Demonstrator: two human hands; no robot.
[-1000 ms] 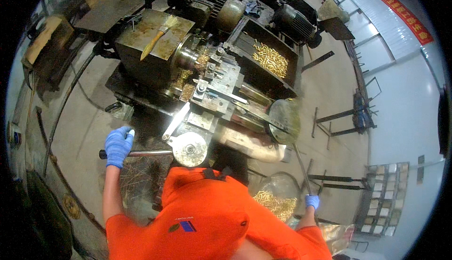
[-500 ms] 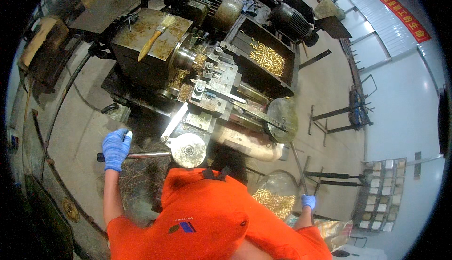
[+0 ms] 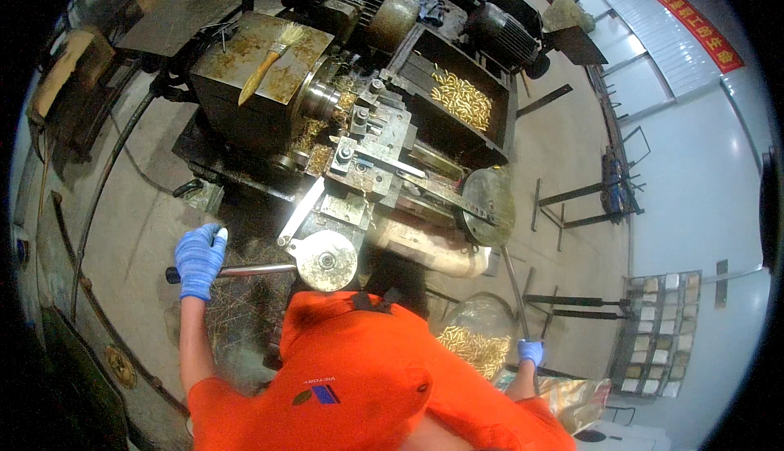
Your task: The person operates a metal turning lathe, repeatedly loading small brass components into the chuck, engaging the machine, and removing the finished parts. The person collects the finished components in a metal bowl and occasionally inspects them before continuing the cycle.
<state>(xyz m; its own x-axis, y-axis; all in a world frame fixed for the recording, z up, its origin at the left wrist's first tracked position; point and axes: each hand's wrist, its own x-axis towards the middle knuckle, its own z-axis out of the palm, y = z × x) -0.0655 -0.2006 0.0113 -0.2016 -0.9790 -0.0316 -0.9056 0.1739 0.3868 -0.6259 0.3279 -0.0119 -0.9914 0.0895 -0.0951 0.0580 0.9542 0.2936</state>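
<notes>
My left hand (image 3: 200, 256), in a blue knit glove, is closed over the lever (image 3: 257, 270), a metal bar near its dark end knob. That bar runs to a round, pale metal hub (image 3: 327, 261) at the front of a lathe. Far to the right, my right hand (image 3: 531, 352), gloved in blue too, grips a long thin metal rod (image 3: 514, 288). The rod rises toward a round plate (image 3: 488, 206). Between my arms and the chuck (image 3: 319, 100) sits the tool slide (image 3: 359, 175), with metal chips around it.
A brush (image 3: 263, 75) with a wooden handle lies on the headstock (image 3: 212, 51). Small brass-coloured parts (image 3: 464, 101) fill part of a dark metal tray (image 3: 416, 116). More of them (image 3: 474, 350) lie in a container by my right side. A metal rack (image 3: 580, 304) stands at right.
My right hand has shifted slightly left and down with the rod. My left hand stays on the lever, and the view has moved a little.
</notes>
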